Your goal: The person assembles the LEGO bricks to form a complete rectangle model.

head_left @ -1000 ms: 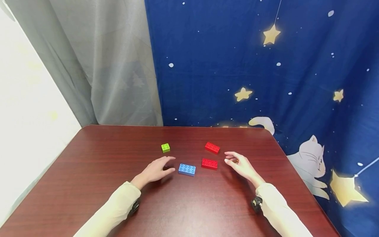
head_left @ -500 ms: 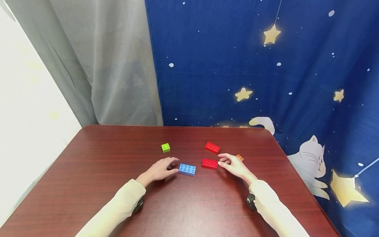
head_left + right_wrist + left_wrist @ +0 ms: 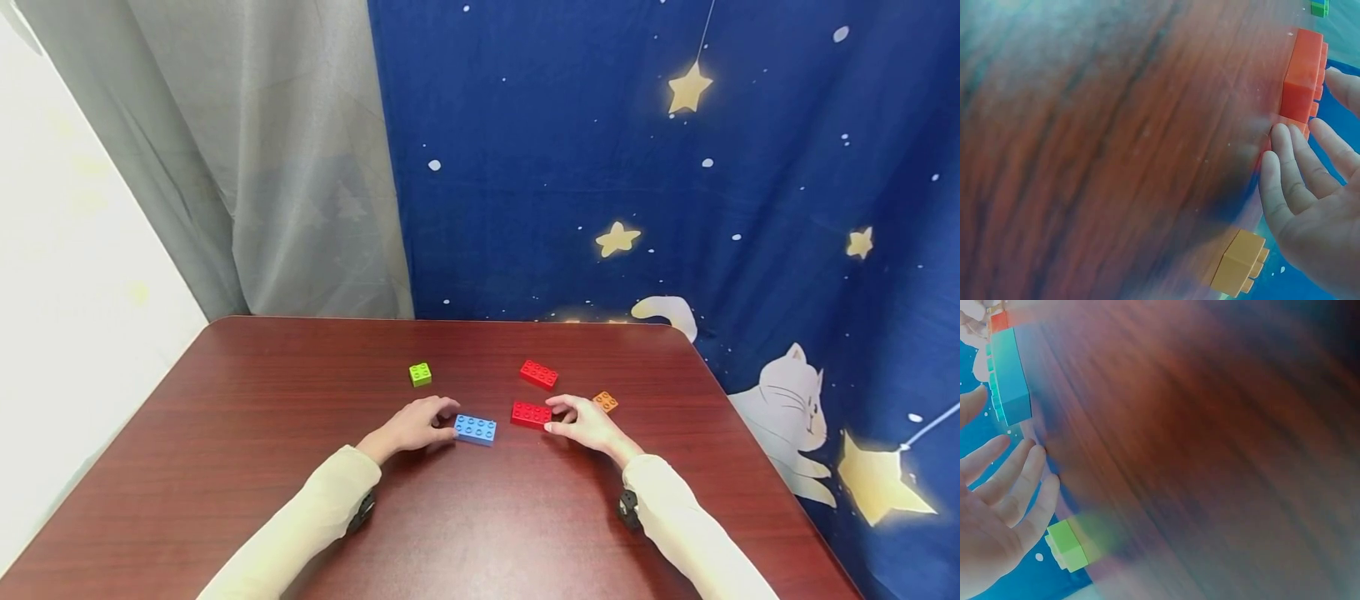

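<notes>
A blue building brick (image 3: 475, 429) lies on the table with my left hand (image 3: 416, 423) at its left end. Thumb and fingers are spread there, and a gap shows between thumb and blue brick (image 3: 1011, 378) in the left wrist view. My right hand (image 3: 588, 422) reaches the right end of the nearer red building brick (image 3: 531, 415), thumb on the near side and fingers on the far side. In the right wrist view the fingers of that hand (image 3: 1316, 187) look fairly straight beside the red brick (image 3: 1300, 78); whether they touch it I cannot tell.
Behind the nearer red brick lies a second red brick (image 3: 539, 374). A small green brick (image 3: 420, 374) sits beyond my left hand, and a small orange brick (image 3: 605, 402) just behind my right hand. The brown table (image 3: 300, 358) ends at curtains (image 3: 525, 208) at the back.
My left hand has moved right to the blue brick's end. My right hand has moved left to the nearer red brick, uncovering the orange brick. The bricks have stayed in place.
</notes>
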### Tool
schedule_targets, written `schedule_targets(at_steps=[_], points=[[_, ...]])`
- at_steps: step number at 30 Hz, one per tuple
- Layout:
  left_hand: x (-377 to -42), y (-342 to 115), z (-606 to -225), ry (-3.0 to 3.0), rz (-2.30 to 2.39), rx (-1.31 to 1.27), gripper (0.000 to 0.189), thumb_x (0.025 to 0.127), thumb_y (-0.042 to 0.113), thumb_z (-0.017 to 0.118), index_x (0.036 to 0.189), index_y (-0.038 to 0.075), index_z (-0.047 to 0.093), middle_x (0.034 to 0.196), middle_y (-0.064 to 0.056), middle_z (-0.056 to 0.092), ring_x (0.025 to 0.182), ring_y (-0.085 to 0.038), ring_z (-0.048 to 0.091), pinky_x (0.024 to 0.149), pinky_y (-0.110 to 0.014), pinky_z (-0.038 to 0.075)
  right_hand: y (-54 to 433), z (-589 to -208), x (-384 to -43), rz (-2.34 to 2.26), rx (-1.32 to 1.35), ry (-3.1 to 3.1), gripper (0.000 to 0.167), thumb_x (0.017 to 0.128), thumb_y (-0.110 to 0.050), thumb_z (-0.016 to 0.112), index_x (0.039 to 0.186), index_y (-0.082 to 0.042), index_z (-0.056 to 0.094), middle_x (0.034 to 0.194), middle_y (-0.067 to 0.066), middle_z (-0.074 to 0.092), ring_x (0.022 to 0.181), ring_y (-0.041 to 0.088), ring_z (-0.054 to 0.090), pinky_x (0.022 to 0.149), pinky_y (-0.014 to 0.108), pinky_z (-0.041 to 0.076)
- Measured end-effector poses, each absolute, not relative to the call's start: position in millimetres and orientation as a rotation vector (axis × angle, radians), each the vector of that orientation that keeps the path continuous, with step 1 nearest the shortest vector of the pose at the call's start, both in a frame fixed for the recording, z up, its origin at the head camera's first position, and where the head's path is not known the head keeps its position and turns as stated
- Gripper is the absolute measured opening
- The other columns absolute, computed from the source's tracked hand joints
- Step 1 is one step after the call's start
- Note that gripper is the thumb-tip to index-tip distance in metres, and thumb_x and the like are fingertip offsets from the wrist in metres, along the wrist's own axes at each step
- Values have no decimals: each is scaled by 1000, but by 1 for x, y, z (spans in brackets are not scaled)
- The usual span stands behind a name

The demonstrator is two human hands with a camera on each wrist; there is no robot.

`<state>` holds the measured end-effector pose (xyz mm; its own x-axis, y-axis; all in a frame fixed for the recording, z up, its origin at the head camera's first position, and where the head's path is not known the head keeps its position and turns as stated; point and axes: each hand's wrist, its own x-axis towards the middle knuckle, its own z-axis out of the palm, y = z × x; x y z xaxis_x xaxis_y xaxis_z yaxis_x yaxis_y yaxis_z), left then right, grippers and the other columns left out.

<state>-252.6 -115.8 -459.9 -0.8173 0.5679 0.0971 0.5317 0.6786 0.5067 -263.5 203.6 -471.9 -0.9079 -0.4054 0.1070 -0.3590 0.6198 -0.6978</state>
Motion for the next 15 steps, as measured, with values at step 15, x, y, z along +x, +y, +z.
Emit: schedule_targets(at_steps=[15], points=[[-257, -107, -461, 2710, 932, 935, 36, 74, 14, 70, 107, 4, 58, 87, -8, 50, 74, -19, 49, 65, -27, 41, 198, -474, -264, -1183, -663, 2803, 38, 70, -15, 74, 105, -6, 61, 87, 5, 57, 61, 14, 52, 49, 25, 43]])
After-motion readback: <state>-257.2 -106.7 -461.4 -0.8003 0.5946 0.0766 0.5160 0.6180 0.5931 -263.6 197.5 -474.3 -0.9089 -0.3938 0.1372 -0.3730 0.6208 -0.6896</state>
